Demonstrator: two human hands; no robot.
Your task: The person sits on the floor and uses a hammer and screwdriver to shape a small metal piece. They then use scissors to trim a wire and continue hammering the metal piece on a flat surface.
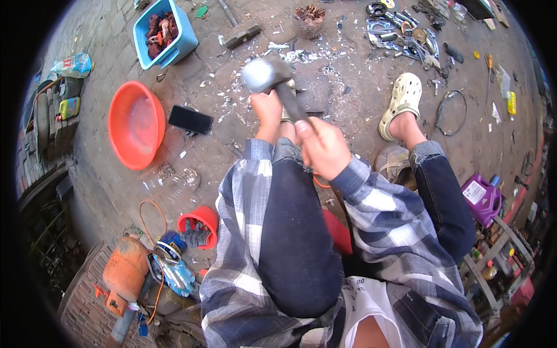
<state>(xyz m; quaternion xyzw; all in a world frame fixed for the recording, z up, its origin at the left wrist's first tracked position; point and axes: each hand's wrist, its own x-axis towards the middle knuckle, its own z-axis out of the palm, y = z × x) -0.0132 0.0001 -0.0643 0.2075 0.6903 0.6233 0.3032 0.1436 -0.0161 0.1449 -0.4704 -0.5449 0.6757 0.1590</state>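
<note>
My right hand (322, 148) is wrapped round the handle of a hammer (267, 75), raised over my left foot area with its broad metal head tilted to the upper left. My left hand (264, 110) is closed just under the hammer head; what it holds is hidden behind the hammer. A dark flat slab (313, 93) lies on the ground beyond my hands, with pale scraps scattered around it. A pale clog (404, 98) is on my right foot; the left one is mostly covered by my hands and the hammer.
Around me are an orange basin (125, 124), a phone (190, 119), a blue tub of reddish pieces (162, 35), scattered metal parts (400, 35), a red bucket (206, 223), a gas cylinder (125, 264) with a hose, and a purple jug (481, 200).
</note>
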